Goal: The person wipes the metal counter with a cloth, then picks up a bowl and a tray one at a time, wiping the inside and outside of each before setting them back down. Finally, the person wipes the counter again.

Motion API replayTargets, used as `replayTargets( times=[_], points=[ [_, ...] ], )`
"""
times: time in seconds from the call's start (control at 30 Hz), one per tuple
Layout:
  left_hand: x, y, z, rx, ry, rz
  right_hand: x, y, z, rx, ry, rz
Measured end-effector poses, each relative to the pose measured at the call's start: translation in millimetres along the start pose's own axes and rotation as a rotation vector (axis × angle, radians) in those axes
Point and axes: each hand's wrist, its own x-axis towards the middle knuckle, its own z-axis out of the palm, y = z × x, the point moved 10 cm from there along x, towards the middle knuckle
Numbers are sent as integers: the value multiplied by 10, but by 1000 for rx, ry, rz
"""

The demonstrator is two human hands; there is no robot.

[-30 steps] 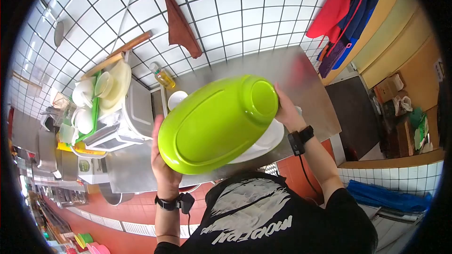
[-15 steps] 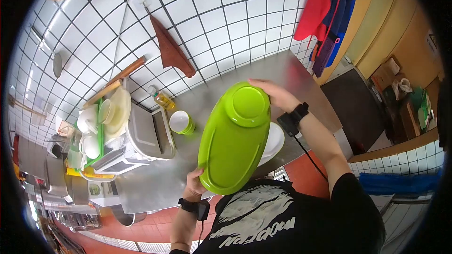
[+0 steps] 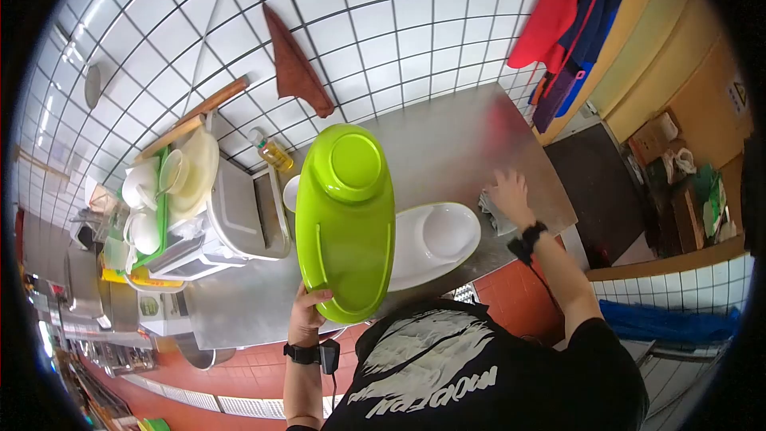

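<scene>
My left hand (image 3: 306, 313) grips the lower end of a bright green oval plate (image 3: 351, 247), thumb on its near face. The plate is tilted up with its underside toward me, and the round base of its bowl part is at the top. A white oval plate (image 3: 411, 271) with a round hollow lies on the steel table, partly hidden behind the green one. My right hand (image 3: 512, 195) is over the table to the right, its fingers spread. A crumpled grey cloth (image 3: 496, 217) lies right beside its thumb side.
The steel table (image 3: 431, 144) runs along the tiled wall. A white bowl (image 3: 291, 193) shows behind the green plate, near an oil bottle (image 3: 275, 153). At left a grey-white bin (image 3: 239, 215) stands by a green tray (image 3: 162, 211) with white crockery. A brown cloth (image 3: 292, 68) hangs above.
My right hand has let go of the green plate and moved right and down toward the grey cloth. The green plate has shifted left in my left hand, uncovering more of the white plate.
</scene>
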Motion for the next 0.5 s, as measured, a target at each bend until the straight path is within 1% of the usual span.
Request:
replayTargets(
  times=[0.03,0.1,0.13,0.2,0.23,0.3,0.33,0.37,0.43,0.5],
  points=[
    [-7,3,-23,-6,14,13,-266,34,115,-64,-40,16],
    [-48,37,-94,59,81,76,-567,61,365,27,-159,62],
    [-85,84,-83,57,106,96,-643,39,481,36,-166,33],
    [-64,132,189,98,17,63,-655,121,599,-21,-59,3],
    [-39,131,323,119,-36,40,-577,197,673,-18,-59,-8],
    [-21,143,412,154,-54,53,-451,434,779,155,-46,106],
    [-12,160,428,193,-46,69,-353,375,613,248,-105,198],
    [-3,178,441,232,-40,85,-251,247,493,254,-103,201],
    [22,208,511,248,-49,84,-34,-148,58,501,106,-8],
    [30,220,602,257,-75,101,-154,-1057,-803,703,224,-254]
  ],
)
